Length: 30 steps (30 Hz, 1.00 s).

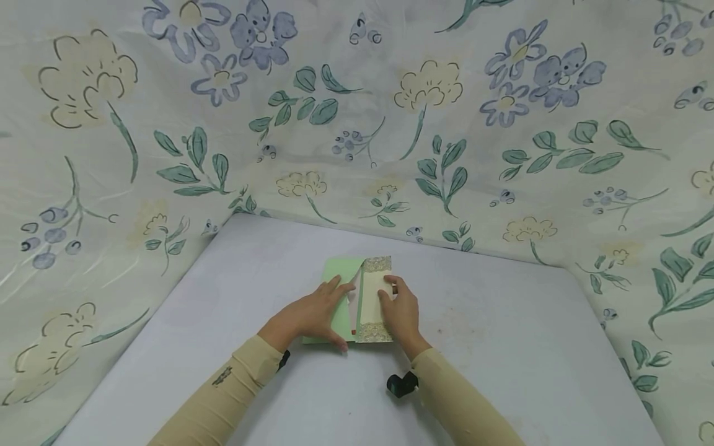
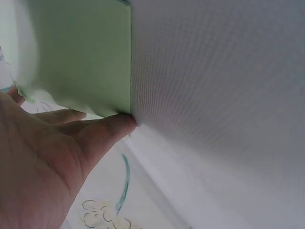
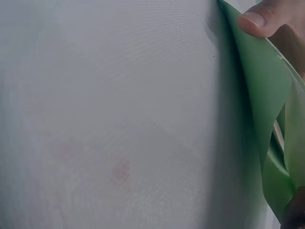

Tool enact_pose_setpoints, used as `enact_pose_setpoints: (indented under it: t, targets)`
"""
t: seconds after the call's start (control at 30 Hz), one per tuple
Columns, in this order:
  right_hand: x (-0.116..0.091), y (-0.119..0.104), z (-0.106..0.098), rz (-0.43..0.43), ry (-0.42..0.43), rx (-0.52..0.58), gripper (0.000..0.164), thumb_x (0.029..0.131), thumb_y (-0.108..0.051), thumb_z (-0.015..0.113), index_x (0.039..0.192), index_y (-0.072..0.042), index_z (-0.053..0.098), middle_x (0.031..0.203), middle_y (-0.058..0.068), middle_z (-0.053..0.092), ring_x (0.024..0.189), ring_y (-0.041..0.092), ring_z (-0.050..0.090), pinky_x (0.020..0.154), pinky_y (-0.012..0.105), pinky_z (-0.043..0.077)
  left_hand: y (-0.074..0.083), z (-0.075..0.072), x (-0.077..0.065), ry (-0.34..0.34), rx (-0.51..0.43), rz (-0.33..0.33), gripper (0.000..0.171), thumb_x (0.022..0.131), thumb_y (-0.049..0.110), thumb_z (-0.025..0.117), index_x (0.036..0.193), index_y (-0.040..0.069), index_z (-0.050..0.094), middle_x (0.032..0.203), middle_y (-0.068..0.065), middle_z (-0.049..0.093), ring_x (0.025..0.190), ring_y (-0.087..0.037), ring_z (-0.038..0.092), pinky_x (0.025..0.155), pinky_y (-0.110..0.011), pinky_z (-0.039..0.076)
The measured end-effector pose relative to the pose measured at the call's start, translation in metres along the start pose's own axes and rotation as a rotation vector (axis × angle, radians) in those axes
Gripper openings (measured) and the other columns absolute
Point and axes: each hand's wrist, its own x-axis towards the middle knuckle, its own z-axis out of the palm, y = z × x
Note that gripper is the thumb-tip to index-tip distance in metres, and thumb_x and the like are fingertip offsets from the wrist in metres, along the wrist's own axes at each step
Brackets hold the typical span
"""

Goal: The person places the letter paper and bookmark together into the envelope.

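A light green folded card [image 1: 341, 269] lies on the white-covered table; its right panel [image 1: 375, 294] is cream with speckled patterned bands at top and bottom. Across the green left part rests my left hand [image 1: 309, 313], fingers spread and thumb at the near edge. My right hand [image 1: 403, 310] grips the cream panel by its right edge, thumb on top. Between the two parts a gap shows a pale inner sheet [image 1: 352, 303] and a small red spot low down. In the right wrist view the green paper [image 3: 259, 81] stands lifted and bent, with a dark opening between its layers.
The white tabletop [image 1: 480, 347] stretches around the card, with faint brownish stains to the right. A floral-patterned sheet [image 1: 357, 124] hangs behind and along both sides. Black wrist devices [image 1: 401, 385] show beside the sleeves.
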Motion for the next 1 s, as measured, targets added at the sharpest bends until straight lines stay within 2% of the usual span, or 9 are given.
enact_pose_setpoints:
  t: [0.27,1.0]
  targets:
    - [0.0004,-0.0018,0.0025,0.016,-0.002,-0.010,0.036,0.096,-0.013,0.067,0.131,-0.006,0.064,0.102,0.015,0.069,0.062,0.013,0.050,0.056,0.028,0.042,0.0014,-0.0022,-0.0014,-0.002,-0.015,0.006,0.128,0.057,0.064,0.093,0.158,0.016,0.030,0.164,-0.028,0.017,0.144,-0.055,0.029,0.106,-0.063,0.041]
    - [0.0002,-0.0064,0.0048,0.048,0.013,-0.015,0.036,0.096,-0.012,0.067,0.131,-0.007,0.065,0.098,0.012,0.066,0.065,0.014,0.050,0.057,0.028,0.041,0.0025,-0.0015,-0.0009,-0.005,0.013,-0.018,0.128,0.056,0.065,0.093,0.158,0.018,0.032,0.165,-0.026,0.018,0.145,-0.053,0.030,0.107,-0.062,0.041]
